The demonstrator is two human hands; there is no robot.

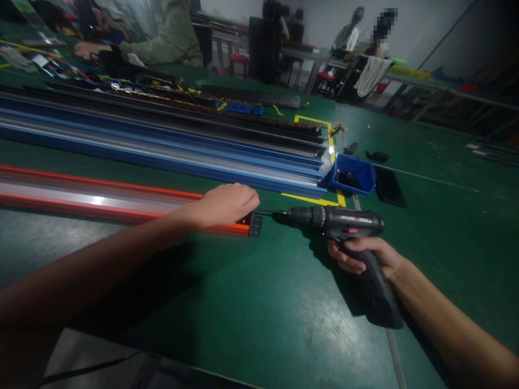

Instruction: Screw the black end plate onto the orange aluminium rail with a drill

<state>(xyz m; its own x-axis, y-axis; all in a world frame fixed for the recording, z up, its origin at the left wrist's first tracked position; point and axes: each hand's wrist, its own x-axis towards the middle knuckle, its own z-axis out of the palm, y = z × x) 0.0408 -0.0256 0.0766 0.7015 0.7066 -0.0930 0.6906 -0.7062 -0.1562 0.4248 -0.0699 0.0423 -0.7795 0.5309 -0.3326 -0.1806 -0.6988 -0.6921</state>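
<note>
Drill (354, 219), black, pistol-shaped: head view, right of centre, gripped in right hand (381, 253); slender metal bit (275, 212) points left towards long orange-edged metal profile (97, 200), left of frame. Left hand (229, 202) curled over profile's right end; from here I cannot tell its grip.

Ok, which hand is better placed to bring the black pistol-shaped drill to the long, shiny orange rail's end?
Right, most likely: the right hand grips the drill by its handle, the thin bit pointing toward the rail's end. The left hand is over the rail near that end.
</note>
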